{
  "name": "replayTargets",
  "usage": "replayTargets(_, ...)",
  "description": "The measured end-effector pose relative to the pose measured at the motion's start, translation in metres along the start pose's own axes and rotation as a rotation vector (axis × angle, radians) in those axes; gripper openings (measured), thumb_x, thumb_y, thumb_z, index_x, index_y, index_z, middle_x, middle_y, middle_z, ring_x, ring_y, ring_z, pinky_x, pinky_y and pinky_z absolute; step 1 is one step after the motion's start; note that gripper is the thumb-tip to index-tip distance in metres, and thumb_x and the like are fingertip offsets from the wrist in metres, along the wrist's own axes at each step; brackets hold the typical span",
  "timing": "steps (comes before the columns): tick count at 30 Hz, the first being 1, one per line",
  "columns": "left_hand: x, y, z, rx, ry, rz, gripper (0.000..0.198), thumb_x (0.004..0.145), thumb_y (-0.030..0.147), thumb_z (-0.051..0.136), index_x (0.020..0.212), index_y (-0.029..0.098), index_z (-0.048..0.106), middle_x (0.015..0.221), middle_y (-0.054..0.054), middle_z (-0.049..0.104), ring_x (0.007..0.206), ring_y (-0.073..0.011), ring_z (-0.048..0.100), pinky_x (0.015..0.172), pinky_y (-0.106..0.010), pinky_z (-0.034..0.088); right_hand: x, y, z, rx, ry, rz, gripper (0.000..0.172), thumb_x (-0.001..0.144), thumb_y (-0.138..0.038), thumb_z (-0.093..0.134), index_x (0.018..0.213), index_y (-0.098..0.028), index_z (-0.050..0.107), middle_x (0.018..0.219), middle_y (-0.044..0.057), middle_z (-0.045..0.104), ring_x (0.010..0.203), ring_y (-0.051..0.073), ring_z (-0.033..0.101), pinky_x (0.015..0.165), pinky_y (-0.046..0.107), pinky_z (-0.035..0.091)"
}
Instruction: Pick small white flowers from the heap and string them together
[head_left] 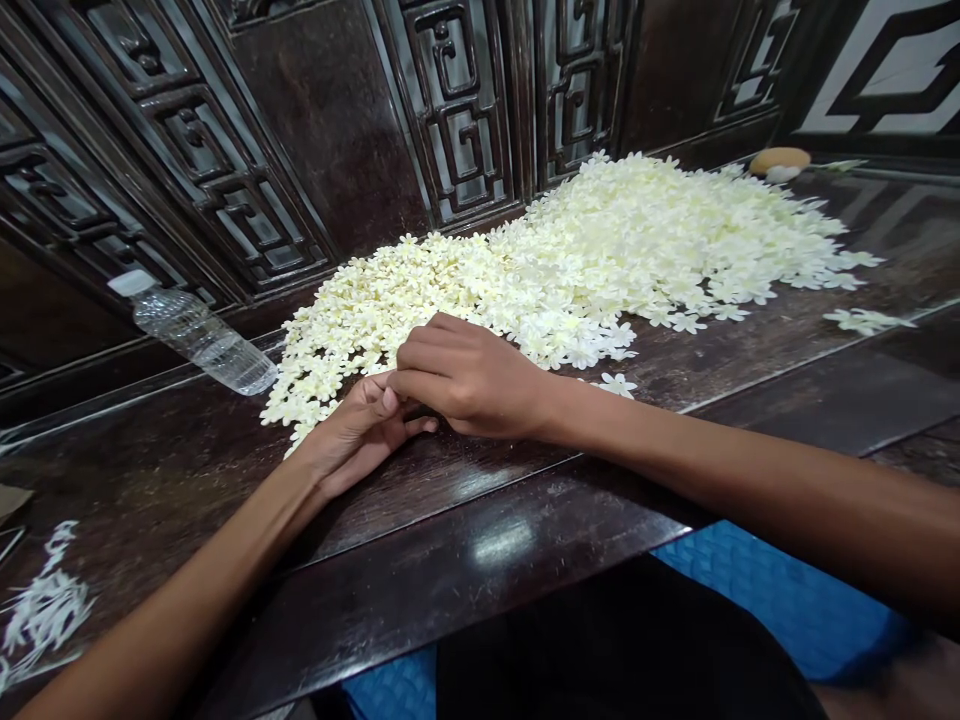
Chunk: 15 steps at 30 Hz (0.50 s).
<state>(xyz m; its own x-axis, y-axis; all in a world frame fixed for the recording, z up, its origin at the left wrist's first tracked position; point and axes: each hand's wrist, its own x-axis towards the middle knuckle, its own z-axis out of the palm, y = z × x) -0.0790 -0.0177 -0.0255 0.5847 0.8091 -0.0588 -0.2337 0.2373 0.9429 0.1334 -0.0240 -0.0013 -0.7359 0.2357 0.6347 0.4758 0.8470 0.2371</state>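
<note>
A heap of small cream-white flowers (570, 260), probably artificial, spreads across a dark polished wooden table (480, 530), thick toward the back and thinning at its near edge. The person's hands work right at that near edge, with the flowers just beyond and touching the left hand (360, 432) along its outer side. The right hand (469, 378) lies over it, its fingers (420, 360) curled and drawn narrowly together, their tips meeting the left fingers (382, 400), which also curl inward. Whether a flower is pinched between them is hidden by the fingers themselves, so I cannot tell what, if anything, they hold. A single loose flower (616, 385) lies just beyond the right wrist, and a small separate cluster of flowers (866, 321) sits well off to the right of the heap. A clear plastic water bottle (199, 338) with a white cap lies on its side just beside the heap's left edge. Pale slender strips (45, 610) lie in a loose bunch at the table's near left. A round tan object (778, 160) sits behind the heap, against a carved dark wooden lattice panel (457, 110). Below the table edge show a blue woven mat (780, 600) and dark cloth (622, 650).
</note>
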Motion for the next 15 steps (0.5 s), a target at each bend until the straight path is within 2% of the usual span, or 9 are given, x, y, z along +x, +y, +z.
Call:
replayTargets(4,-0.001,0.001,0.004,0.017,-0.043,-0.030,0.045,0.072,0.049,0.092,0.102,0.020,0.077,0.101,-0.009,0.075,0.100,-0.0255,0.071,0.084,-0.036,0.060,0.002,-0.004,-0.003,-0.003,0.009,0.035,0.011,0.096,-0.013,0.056,0.100,-0.014,0.066,0.091,0.009,0.062,0.092,0.023,0.049,0.081,0.037,0.038)
replayTargets(9,0.000,0.005,0.013,0.032,-0.071,-0.052,0.064,0.065,0.062,0.090,0.106,0.014,0.075,0.109,-0.015,0.073,0.106,-0.0285,0.070,0.083,-0.036,0.061,0.003,-0.001,-0.005,0.089,0.009,0.181,0.018,0.086,-0.001,0.052,0.088,-0.014,0.064,0.085,0.008,0.060,0.084,0.020,0.047,0.072,0.034,0.035)
replayTargets(12,0.003,0.007,0.014,-0.013,0.037,-0.020,0.062,0.074,0.066,0.082,0.107,0.014,0.074,0.112,-0.014,0.072,0.102,-0.0246,0.070,0.082,-0.034,0.062,0.002,0.004,-0.005,0.220,0.035,0.292,0.014,0.086,-0.003,0.053,0.084,-0.014,0.062,0.082,0.006,0.059,0.076,0.017,0.046,0.066,0.031,0.031)
replayTargets(15,0.008,0.009,0.010,-0.049,0.245,0.109,0.047,0.090,0.060,0.072,0.102,0.014,0.073,0.099,-0.009,0.071,0.087,-0.0168,0.068,0.077,-0.029,0.061,0.001,0.011,-0.006,0.408,0.131,0.411,0.014,0.092,-0.008,0.054,0.082,-0.014,0.061,0.078,0.003,0.059,0.072,0.014,0.047,0.066,0.029,0.033)
